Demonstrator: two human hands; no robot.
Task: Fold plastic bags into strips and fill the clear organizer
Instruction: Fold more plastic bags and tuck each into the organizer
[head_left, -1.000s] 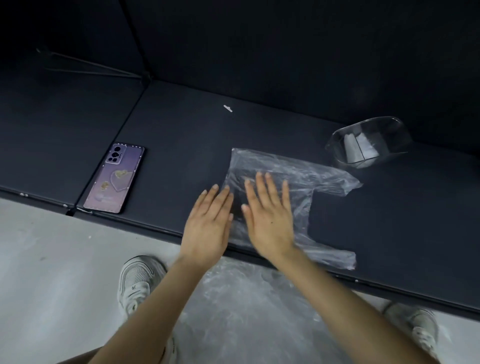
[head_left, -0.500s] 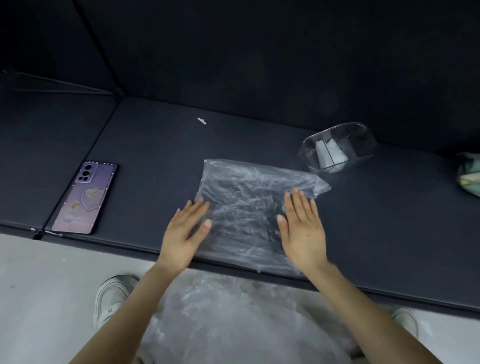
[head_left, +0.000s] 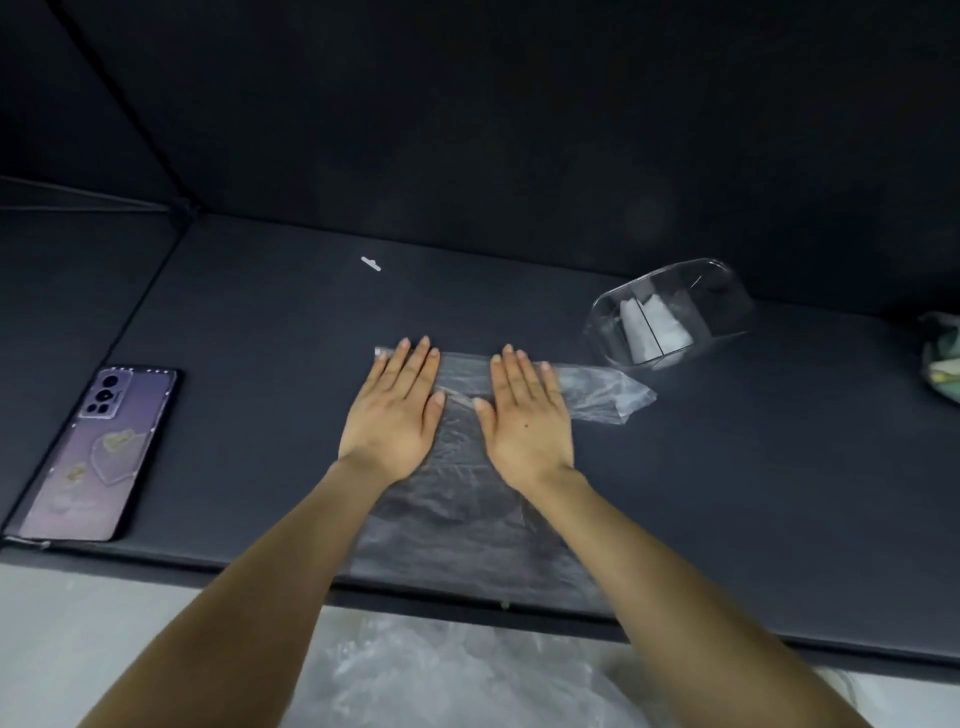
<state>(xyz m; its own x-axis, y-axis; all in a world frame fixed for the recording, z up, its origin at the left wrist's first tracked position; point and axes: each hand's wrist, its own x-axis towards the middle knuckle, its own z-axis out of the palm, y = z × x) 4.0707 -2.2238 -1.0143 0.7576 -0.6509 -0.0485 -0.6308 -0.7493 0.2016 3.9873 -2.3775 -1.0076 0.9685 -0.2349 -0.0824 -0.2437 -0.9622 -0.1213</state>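
Note:
A clear plastic bag (head_left: 462, 530) lies flat on the dark table (head_left: 260, 322), reaching from the front edge to mid-table, with one handle trailing right toward the organizer. My left hand (head_left: 395, 410) and my right hand (head_left: 524, 415) press flat on the bag's far part, side by side, fingers straight, thumbs almost meeting. The clear organizer (head_left: 670, 312) stands at the right rear and holds folded white bags between its dividers.
A purple phone (head_left: 98, 452) lies camera side up at the table's left front. A small white scrap (head_left: 371, 263) sits near the back. A greenish object (head_left: 943, 358) shows at the right edge. A heap of clear bags (head_left: 447, 675) lies on the floor below.
Both hands slid away from me up the bag and came together near its far edge. The bag looks flatter, with its near part now uncovered between my forearms.

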